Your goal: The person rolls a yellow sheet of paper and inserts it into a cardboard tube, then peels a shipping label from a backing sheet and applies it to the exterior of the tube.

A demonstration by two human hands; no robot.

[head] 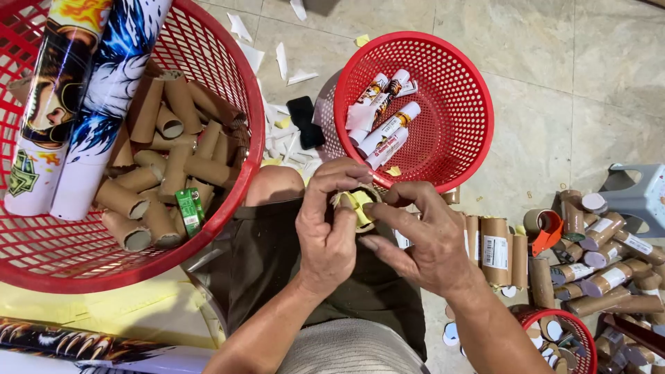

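My left hand [331,225] and my right hand [422,239] meet over my lap, both gripping a small cardboard tube with a yellow strip [360,206] around its end. The left fingers curl over the tube's top; the right thumb and forefinger pinch the yellow strip from the right. Most of the tube is hidden by the fingers.
A big red basket [235,180] on the left holds several brown tubes, a green lighter [188,210] and two printed rolls [83,104]. A smaller red basket [471,138] ahead holds several wrapped tubes. More tubes [596,270], an orange tape dispenser [547,232] and a grey stool [637,194] sit right.
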